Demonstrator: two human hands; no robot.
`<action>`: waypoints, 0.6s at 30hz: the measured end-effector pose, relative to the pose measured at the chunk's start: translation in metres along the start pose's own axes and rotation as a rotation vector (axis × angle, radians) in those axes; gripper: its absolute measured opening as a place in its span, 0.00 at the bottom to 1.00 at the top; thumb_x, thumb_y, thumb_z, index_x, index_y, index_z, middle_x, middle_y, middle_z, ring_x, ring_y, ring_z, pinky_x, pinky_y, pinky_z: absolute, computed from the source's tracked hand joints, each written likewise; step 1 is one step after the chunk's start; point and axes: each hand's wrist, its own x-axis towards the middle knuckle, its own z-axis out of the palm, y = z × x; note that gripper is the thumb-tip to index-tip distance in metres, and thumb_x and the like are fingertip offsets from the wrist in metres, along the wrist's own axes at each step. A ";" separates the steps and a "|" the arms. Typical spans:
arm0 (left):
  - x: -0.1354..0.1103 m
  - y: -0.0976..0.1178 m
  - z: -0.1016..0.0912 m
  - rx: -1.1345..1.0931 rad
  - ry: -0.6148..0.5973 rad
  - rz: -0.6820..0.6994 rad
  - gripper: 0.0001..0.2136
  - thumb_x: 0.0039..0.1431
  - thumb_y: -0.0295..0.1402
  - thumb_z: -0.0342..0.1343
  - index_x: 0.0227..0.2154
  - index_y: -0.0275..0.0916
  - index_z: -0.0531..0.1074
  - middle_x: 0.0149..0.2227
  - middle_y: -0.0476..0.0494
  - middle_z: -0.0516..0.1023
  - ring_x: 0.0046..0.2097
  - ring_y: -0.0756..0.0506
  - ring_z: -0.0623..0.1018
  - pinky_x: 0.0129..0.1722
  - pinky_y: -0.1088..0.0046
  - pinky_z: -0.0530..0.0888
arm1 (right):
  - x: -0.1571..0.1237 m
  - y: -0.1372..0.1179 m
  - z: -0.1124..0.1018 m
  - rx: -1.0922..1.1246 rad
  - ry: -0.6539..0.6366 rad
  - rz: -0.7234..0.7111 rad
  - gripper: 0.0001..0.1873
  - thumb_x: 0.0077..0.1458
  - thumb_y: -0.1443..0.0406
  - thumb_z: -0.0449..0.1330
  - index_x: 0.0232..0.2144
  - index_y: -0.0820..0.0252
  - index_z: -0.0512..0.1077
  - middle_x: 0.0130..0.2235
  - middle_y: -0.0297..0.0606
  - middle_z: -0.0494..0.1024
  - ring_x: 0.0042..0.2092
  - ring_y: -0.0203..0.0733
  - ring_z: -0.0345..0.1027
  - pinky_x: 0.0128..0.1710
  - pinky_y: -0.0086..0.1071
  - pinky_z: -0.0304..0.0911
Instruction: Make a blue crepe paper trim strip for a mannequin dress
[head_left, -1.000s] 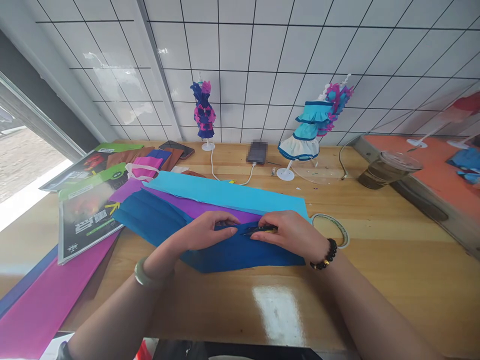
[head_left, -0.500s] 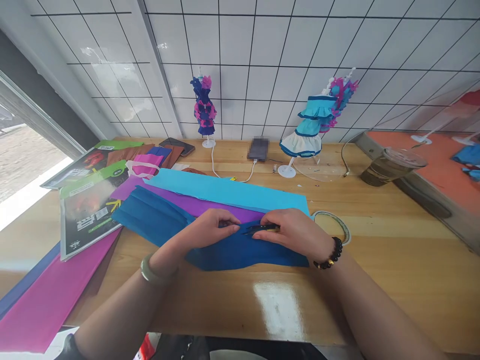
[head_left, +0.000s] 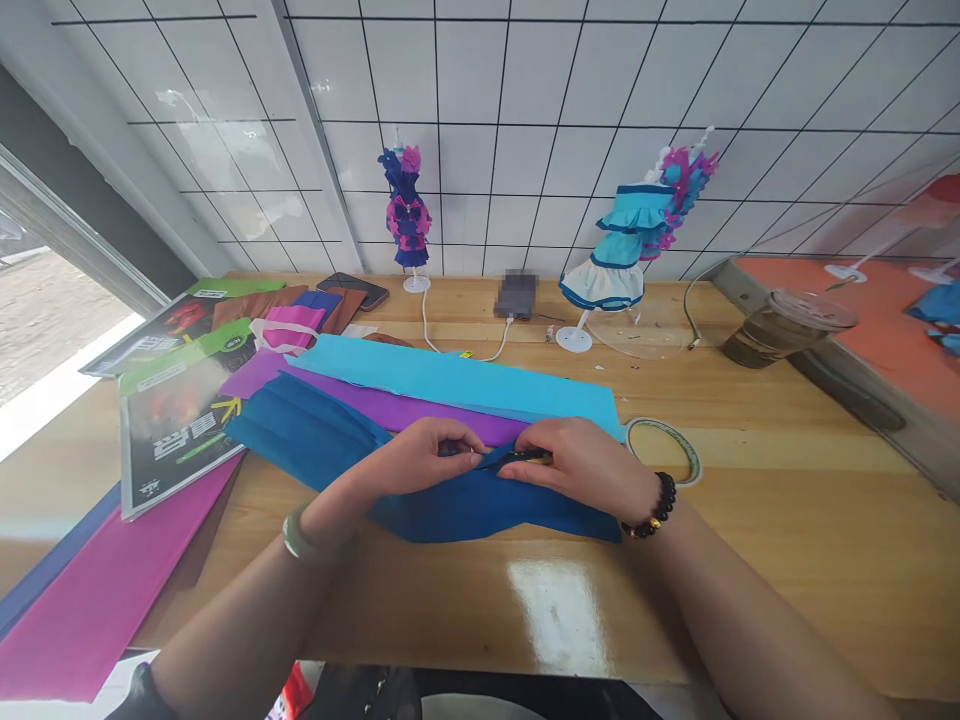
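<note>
Dark blue fabric (head_left: 480, 512) lies in front of me, its left part folded in layers. My left hand (head_left: 420, 455) is closed, pinching the upper edge of this fabric between thumb and fingertips. Close to its right, my right hand (head_left: 577, 460) is wrapped round small black snips (head_left: 525, 457). Their tips point left into the blue fabric, at the left fingertips; the blades are partly hidden by the cloth. Behind both hands lie a purple fabric strip (head_left: 420, 407) and a light blue fabric strip (head_left: 465, 375).
A tape roll (head_left: 694, 455) lies right of the fabric. Farther back stand small dressed mannequins (head_left: 409, 215), a power bank (head_left: 517, 295) with a white cable, and a drink cup (head_left: 780, 330). Printed packets (head_left: 180, 430) and pink fabric (head_left: 90, 620) lie at left.
The snips have moved slightly left, and their tips, which showed above the blue fabric, now sit in its edge at my left fingertips. My left hand has hardly moved.
</note>
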 end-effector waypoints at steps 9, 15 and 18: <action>-0.003 0.002 -0.005 -0.034 0.029 0.022 0.14 0.56 0.36 0.51 0.42 0.36 0.72 0.31 0.46 0.74 0.33 0.50 0.71 0.33 0.76 0.69 | 0.000 -0.002 0.000 0.035 0.003 -0.001 0.23 0.55 0.47 0.50 0.29 0.58 0.71 0.29 0.34 0.76 0.29 0.37 0.65 0.27 0.29 0.51; -0.005 0.007 -0.005 -0.070 0.038 0.054 0.14 0.55 0.34 0.53 0.44 0.35 0.71 0.33 0.45 0.74 0.35 0.51 0.71 0.35 0.76 0.69 | 0.000 -0.001 0.000 0.045 -0.011 -0.001 0.23 0.55 0.47 0.50 0.28 0.58 0.71 0.28 0.34 0.75 0.29 0.37 0.64 0.26 0.29 0.50; -0.005 0.007 -0.005 -0.065 0.047 0.062 0.14 0.55 0.34 0.53 0.44 0.35 0.71 0.33 0.45 0.73 0.35 0.51 0.71 0.35 0.77 0.69 | 0.000 -0.001 0.000 0.046 -0.008 -0.001 0.23 0.55 0.47 0.50 0.27 0.58 0.71 0.27 0.34 0.75 0.28 0.36 0.64 0.26 0.29 0.49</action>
